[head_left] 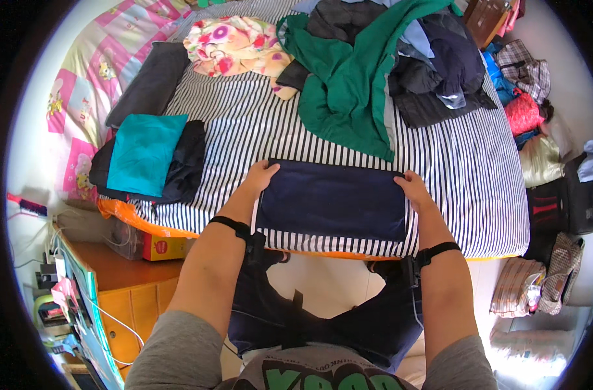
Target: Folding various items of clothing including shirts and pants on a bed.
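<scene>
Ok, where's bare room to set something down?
The striped sheet is bare right of the right hand, below the dark clothes. Another patch lies between the left hand and the black garment under the teal cloth, reaching to the floral blanket. The sheet's far side is crowded, the green garment near the folded navy cloth.

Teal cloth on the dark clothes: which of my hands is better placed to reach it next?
Probably your left hand, which pinches the navy cloth at its upper left corner, nearer the teal cloth. Your right hand is at the upper right corner, farther away.
</scene>
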`<state>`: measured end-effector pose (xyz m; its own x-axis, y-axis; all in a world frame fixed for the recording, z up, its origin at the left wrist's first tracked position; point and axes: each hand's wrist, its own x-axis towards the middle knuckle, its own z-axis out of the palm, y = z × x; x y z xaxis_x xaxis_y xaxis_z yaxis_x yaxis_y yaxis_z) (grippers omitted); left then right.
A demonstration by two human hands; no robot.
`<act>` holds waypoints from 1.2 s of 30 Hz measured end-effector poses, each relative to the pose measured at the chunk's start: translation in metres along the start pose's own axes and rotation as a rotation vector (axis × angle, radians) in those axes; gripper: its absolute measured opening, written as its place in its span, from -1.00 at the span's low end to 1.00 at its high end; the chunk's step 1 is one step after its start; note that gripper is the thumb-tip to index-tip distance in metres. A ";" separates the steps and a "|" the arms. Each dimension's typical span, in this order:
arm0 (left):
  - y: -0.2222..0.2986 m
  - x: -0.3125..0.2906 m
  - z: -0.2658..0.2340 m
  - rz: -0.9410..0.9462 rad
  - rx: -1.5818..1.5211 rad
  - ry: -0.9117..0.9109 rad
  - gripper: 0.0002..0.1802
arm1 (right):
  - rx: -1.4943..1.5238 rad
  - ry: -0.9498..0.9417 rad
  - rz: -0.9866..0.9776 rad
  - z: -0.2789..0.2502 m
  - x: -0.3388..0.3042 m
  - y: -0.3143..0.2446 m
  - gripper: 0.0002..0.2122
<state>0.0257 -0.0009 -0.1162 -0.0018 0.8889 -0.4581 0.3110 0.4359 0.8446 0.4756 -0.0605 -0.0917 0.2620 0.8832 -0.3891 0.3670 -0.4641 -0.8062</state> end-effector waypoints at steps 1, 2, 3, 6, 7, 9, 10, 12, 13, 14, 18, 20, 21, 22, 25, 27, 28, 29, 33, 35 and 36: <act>0.004 -0.004 0.000 -0.002 0.002 -0.003 -0.63 | 0.079 -0.025 0.001 -0.001 -0.001 0.001 -0.76; 0.009 -0.008 0.000 0.004 0.011 0.003 -0.64 | 0.158 -0.049 0.003 -0.002 -0.001 0.002 -0.81; 0.010 -0.009 0.002 0.010 0.020 0.009 -0.64 | 0.158 -0.047 0.007 -0.002 0.000 0.004 -0.81; -0.002 -0.001 -0.004 0.026 0.028 0.020 -0.64 | 0.247 -0.045 0.047 0.000 0.002 0.003 -0.81; -0.001 -0.001 -0.003 0.017 0.000 0.001 -0.63 | 0.248 -0.044 0.051 0.001 0.001 0.002 -0.81; 0.020 -0.016 0.004 -0.037 -0.010 -0.016 -0.58 | 0.228 0.061 0.000 0.002 -0.002 0.003 -0.70; 0.028 -0.026 0.004 -0.016 0.021 -0.039 -0.55 | 0.307 0.072 0.025 0.005 0.003 0.006 -0.55; 0.021 -0.027 0.001 0.011 -0.025 -0.068 -0.48 | 0.341 0.042 -0.003 0.007 0.007 0.014 -0.56; 0.024 -0.032 0.000 0.015 -0.024 -0.071 -0.48 | 0.346 -0.010 -0.026 0.005 0.003 0.008 -0.57; 0.030 -0.038 0.000 0.008 0.053 -0.084 -0.46 | 0.373 -0.053 -0.023 0.006 0.015 0.022 -0.61; 0.030 -0.052 -0.002 0.070 0.375 0.010 -0.36 | 0.177 0.196 -0.034 0.020 0.001 0.010 -0.59; 0.032 -0.057 -0.005 0.031 0.447 -0.030 -0.27 | 0.062 0.177 -0.083 0.017 -0.003 0.015 -0.53; 0.018 -0.048 -0.009 0.035 0.445 -0.025 -0.27 | -0.055 0.159 -0.125 0.014 -0.003 0.019 -0.46; 0.017 -0.052 -0.008 0.106 0.418 0.001 -0.37 | -0.193 0.045 -0.149 0.008 -0.005 0.020 -0.30; 0.007 -0.068 -0.007 0.174 0.441 0.055 -0.44 | -0.440 -0.037 -0.074 0.006 -0.022 0.023 -0.21; -0.004 -0.071 -0.011 0.215 0.514 0.069 -0.45 | -0.460 -0.053 -0.082 0.005 -0.038 0.016 -0.19; -0.003 -0.079 -0.008 0.204 0.455 0.109 -0.44 | -0.479 -0.078 -0.097 0.003 -0.045 0.015 -0.20; -0.006 -0.079 -0.009 0.209 0.453 0.109 -0.44 | -0.498 -0.103 -0.113 0.001 -0.052 0.014 -0.20; -0.034 -0.075 -0.018 0.154 0.373 0.007 -0.54 | -0.499 -0.211 -0.053 -0.004 -0.087 0.000 -0.35; -0.056 -0.064 -0.015 0.191 0.328 -0.004 -0.58 | -0.498 -0.074 -0.134 -0.005 -0.080 0.044 -0.44; -0.077 -0.056 -0.021 0.275 0.322 0.054 -0.62 | -0.474 -0.099 -0.127 -0.002 -0.083 0.045 -0.45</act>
<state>-0.0185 -0.0811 -0.1496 0.0757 0.9757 -0.2056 0.5874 0.1230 0.7999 0.4717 -0.1550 -0.0950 0.1111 0.9264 -0.3597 0.7619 -0.3118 -0.5677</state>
